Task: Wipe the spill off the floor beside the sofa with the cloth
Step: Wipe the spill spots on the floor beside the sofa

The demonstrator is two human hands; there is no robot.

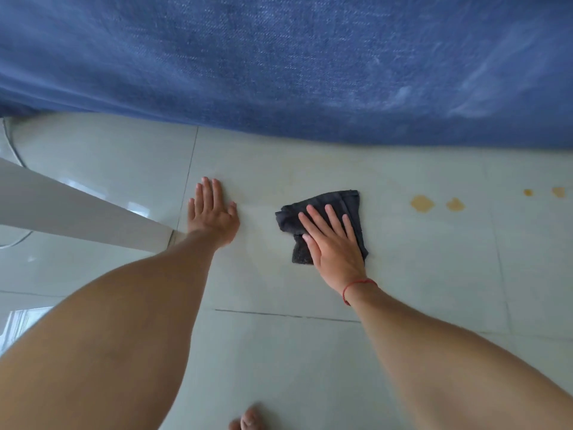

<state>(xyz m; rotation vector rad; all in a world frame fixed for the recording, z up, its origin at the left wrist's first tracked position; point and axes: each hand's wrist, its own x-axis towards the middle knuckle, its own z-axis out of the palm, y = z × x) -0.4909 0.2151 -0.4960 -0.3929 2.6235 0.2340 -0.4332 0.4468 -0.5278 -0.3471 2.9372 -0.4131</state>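
A dark grey folded cloth (pixel 341 206) lies on the pale tiled floor (pixel 403 274) in front of the blue sofa (pixel 279 63). My right hand (pixel 333 243) presses flat on the cloth, fingers spread. My left hand (pixel 212 212) rests flat on the bare tile to the cloth's left, palm down, holding nothing. Yellowish spill spots (pixel 422 203) sit on the floor to the right of the cloth, with smaller ones (pixel 558 191) farther right. A faint yellowish smear shows on the tile above the cloth.
A white furniture leg or panel (pixel 77 212) slants across the floor at the left, close to my left forearm. A bare foot (pixel 248 420) shows at the bottom edge. The sofa's lower edge runs across the whole view above the hands.
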